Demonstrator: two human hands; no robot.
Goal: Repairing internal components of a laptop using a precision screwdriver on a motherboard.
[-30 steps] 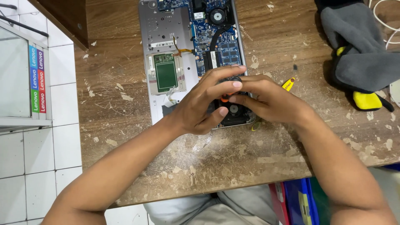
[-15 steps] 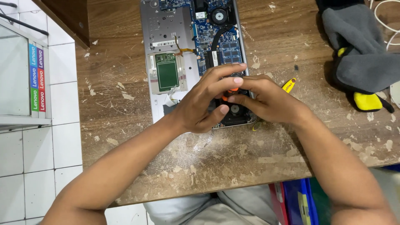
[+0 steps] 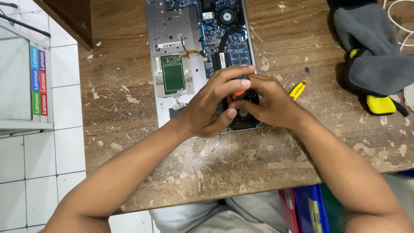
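**Both hands on a small screwdriver over the opened laptop**

The opened laptop (image 3: 196, 51) lay bottom-up on the worn wooden bench (image 3: 258, 164), long axis running from the far edge toward the near edge, its near end well short of the near edge. Blue circuit board (image 3: 220, 34) and round fan (image 3: 225, 16) were exposed toward the far end; the green trackpad board (image 3: 173, 77) sat on the laptop's left half.

The left hand (image 3: 207, 105) was curled over the near right corner of the laptop, fingertips pinched on the orange-and-black screwdriver (image 3: 240, 86). The right hand (image 3: 269, 103) closed in from the right, fingers touching the same tool and the left fingertips. Both hands were grasping; neither was slack. The tool stood roughly upright, seen nearly end-on, its black cap between the two hands; the tip and whatever it bore on were hidden under the fingers. The two hands were equally near the tool.

Room: bare, flaking bench wood lay between the laptop and the near edge under both forearms. Just right of the right hand lay a yellow-handled tool (image 3: 298, 89), partly hidden. Well apart, toward the far right corner, lay a grey cloth (image 3: 375, 56) with a yellow-and-black object (image 3: 381, 105) at its near side. Left of the bench were white floor tiles (image 3: 43, 164) and a glass cabinet (image 3: 17, 77) with a coloured strip.
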